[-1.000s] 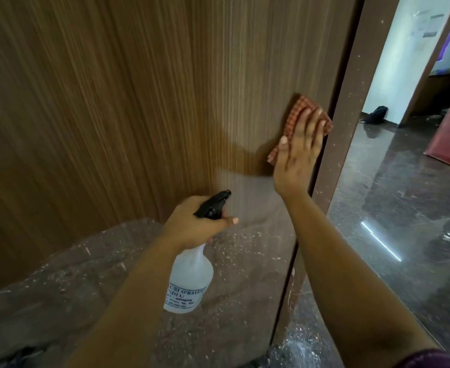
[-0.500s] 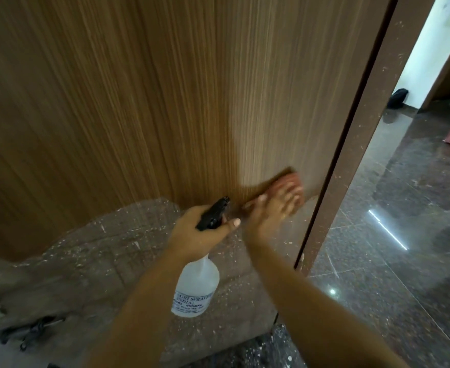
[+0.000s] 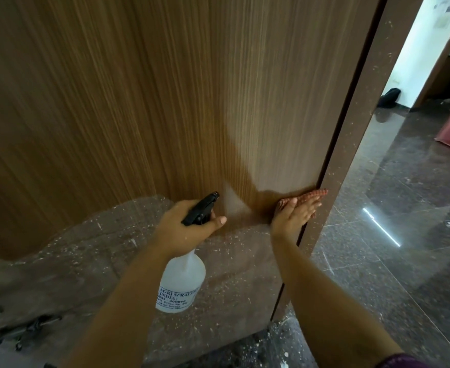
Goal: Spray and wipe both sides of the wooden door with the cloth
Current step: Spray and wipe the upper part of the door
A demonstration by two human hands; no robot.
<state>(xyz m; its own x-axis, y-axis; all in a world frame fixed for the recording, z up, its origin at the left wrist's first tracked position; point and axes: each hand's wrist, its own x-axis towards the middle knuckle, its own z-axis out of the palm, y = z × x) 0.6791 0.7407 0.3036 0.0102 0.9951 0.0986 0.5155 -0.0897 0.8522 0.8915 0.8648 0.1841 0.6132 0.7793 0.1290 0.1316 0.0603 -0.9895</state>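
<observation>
Wiping low at the wooden door (image 3: 165, 102) edge, right hand (image 3: 294, 215) flat on cloth (image 3: 314, 195); left hand (image 3: 189, 229) fingers grip spray bottle (image 3: 181, 282); other side likely remains.

A single head-worn wide-angle camera looks forward and steeply down from close to the brown striped wooden door (image 3: 165, 102), whose face bulges with lens curvature and fills most of the frame, while the dark polished stone floor (image 3: 404, 208) recedes at right.
</observation>
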